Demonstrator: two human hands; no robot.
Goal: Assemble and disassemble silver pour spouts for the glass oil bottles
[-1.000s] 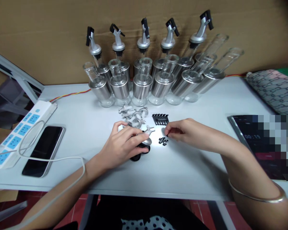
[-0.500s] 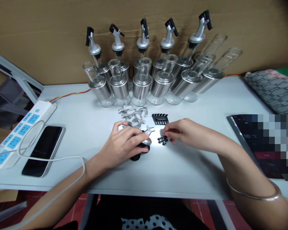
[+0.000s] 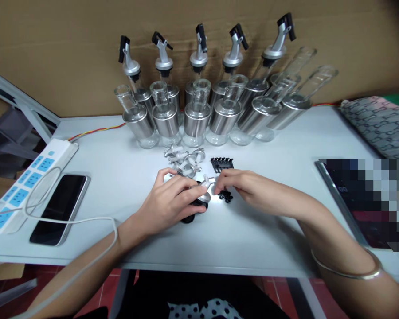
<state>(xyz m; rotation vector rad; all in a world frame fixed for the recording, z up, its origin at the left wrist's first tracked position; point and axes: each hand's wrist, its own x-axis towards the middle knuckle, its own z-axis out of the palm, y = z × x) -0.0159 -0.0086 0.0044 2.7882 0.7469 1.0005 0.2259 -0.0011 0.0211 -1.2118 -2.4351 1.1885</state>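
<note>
My left hand (image 3: 173, 197) is closed around a silver pourer spout (image 3: 205, 190), whose tip points up and right. Black round parts (image 3: 189, 217) lie beneath that hand, partly covered. Close to the spout's tip is my right hand (image 3: 234, 184), its fingers pinched together; whatever is between them is hidden. Small black ring-like pieces (image 3: 225, 196) lie in a cluster just under the right fingers. Behind the left hand is a heap of silver spouts (image 3: 188, 159). A row of black levers (image 3: 222, 164) lies behind the right hand.
Several glass bottles with steel sleeves (image 3: 197, 119) stand at the back, some topped with lever pourers (image 3: 198, 57). On the left are a power strip (image 3: 29, 181), a phone (image 3: 60, 208) and a white cable (image 3: 96, 218). A dark-screened device (image 3: 349, 199) lies on the right.
My right hand has moved left from the small black pieces to the spout's tip. My left hand keeps its hold on the spout, almost still.
</note>
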